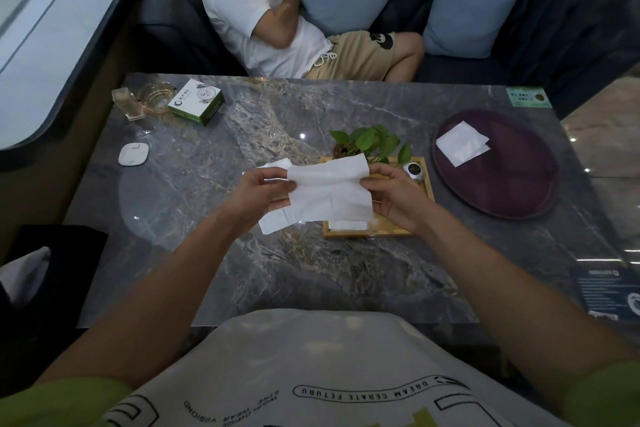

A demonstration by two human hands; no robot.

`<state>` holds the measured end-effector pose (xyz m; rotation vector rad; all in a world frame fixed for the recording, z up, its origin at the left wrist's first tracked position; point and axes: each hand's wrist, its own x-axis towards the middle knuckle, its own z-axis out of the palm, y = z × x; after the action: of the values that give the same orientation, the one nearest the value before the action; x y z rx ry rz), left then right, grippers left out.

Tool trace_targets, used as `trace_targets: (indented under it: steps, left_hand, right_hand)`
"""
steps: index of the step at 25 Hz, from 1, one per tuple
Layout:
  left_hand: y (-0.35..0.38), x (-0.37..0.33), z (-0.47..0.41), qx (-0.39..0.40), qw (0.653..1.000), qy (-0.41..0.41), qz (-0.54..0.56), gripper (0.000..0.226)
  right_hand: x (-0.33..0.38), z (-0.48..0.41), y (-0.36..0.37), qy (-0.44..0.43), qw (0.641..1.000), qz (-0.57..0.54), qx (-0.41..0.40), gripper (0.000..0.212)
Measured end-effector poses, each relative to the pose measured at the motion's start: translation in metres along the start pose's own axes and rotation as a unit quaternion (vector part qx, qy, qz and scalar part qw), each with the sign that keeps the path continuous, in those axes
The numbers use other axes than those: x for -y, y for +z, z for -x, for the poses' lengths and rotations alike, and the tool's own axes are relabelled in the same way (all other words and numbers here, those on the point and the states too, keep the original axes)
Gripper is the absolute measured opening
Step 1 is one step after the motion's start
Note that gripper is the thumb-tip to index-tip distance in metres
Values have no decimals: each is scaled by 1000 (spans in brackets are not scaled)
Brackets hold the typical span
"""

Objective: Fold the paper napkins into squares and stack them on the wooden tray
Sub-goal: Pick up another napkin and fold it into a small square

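Observation:
A white paper napkin point(327, 192) hangs in the air above the marble table, partly folded over itself. My left hand point(265, 192) pinches its left edge and my right hand point(393, 194) pinches its right edge. Under the napkin lies a small wooden tray point(427, 191) with a potted plant point(372, 142), a small white jar point(415, 170) and some white paper at its near end. At the right a round dark purple tray point(512, 184) carries a folded white napkin point(462, 143).
A green and white box point(196, 101), glassware point(152, 99) and a white coaster point(133, 153) stand at the table's far left. A person in a white shirt point(263, 21) lies on the sofa behind the table. Two blue cushions lean there.

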<state>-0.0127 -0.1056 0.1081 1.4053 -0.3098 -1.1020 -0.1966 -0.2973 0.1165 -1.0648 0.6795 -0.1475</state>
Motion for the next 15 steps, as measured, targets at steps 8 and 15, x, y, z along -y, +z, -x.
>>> trace_targets:
  steps: [8, 15]
  left_hand:
    - [0, -14, 7, -4, 999, 47, -19, 27]
    - [-7, -17, 12, 26, 995, 86, -54, 50]
  right_hand:
    - [12, -4, 12, -13, 1000, 24, 13, 24]
    - [20, 1, 25, -30, 996, 84, 4, 37]
